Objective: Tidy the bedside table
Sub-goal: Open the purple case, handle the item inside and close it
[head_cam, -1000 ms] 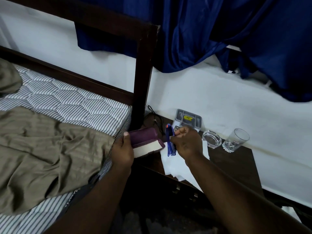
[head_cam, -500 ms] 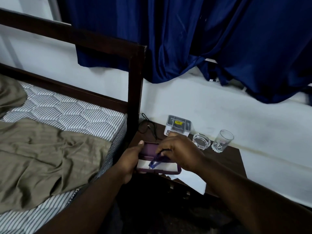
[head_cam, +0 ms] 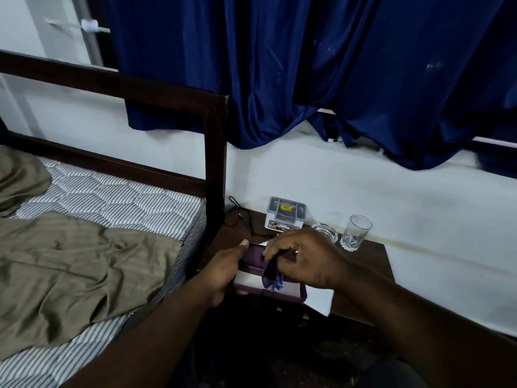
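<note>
A purple-covered book (head_cam: 291, 294) with white page edges is held over the front left of the dark wooden bedside table (head_cam: 375, 264). My left hand (head_cam: 223, 268) grips its left end, thumb on top. My right hand (head_cam: 305, 260) hovers over the book and pinches a small blue item (head_cam: 270, 277) that hangs down across the page edges. White paper (head_cam: 321, 302) lies on the table under the book, overhanging the front edge.
At the table's back stand a grey plastic organiser box (head_cam: 285, 215), a glass ashtray (head_cam: 326, 232), a drinking glass (head_cam: 356, 232) and a black cable (head_cam: 240, 217). The bed frame post (head_cam: 215, 169) and striped mattress (head_cam: 112, 200) lie left. Blue curtains (head_cam: 335, 65) hang above.
My left hand has brought the book from the bed's edge to the table's front. My right hand lowered the blue item onto the book. The camera tilted up.
</note>
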